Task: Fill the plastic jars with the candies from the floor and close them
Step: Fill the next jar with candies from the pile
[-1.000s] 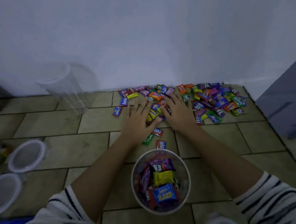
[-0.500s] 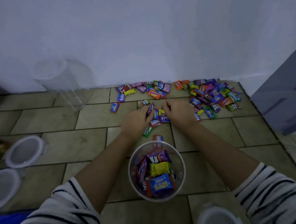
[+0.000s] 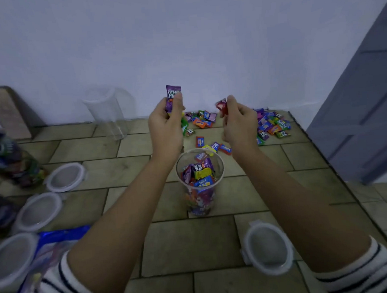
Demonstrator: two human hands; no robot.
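Left hand (image 3: pixel 166 125): raised over the floor, fingers curled round a purple candy (image 3: pixel 173 94); a green wrapper (image 3: pixel 184 125) shows beneath the fist.
Right hand (image 3: pixel 238 121): raised opposite, thumb and fingers pinching a red candy (image 3: pixel 221 105).
Open jar (image 3: pixel 222 167): upright on the tiled floor (image 3: pixel 87 149) between the forearms, just below both hands. It has no lid, and the candies reach well up its wall but stop short of the rim.
Seemingly done: two candy-packed jars (image 3: pixel 11 160) at the far left edge, too blurred to tell whether they are closed.
Not begun: an empty clear jar (image 3: pixel 106 112) beside the wall.
Loose candies (image 3: pixel 270 124): a heap against the wall beyond the hands, with a few strays just behind the open jar.
Lids (image 3: pixel 65 177): three lie on the left, and a fourth lid (image 3: pixel 268 247) lies by the right forearm; none is on the open jar.
Progress: probably around midway. Both handfuls need dropping in, the heap needs clearing, the empty jar needs filling and lids need pressing on.
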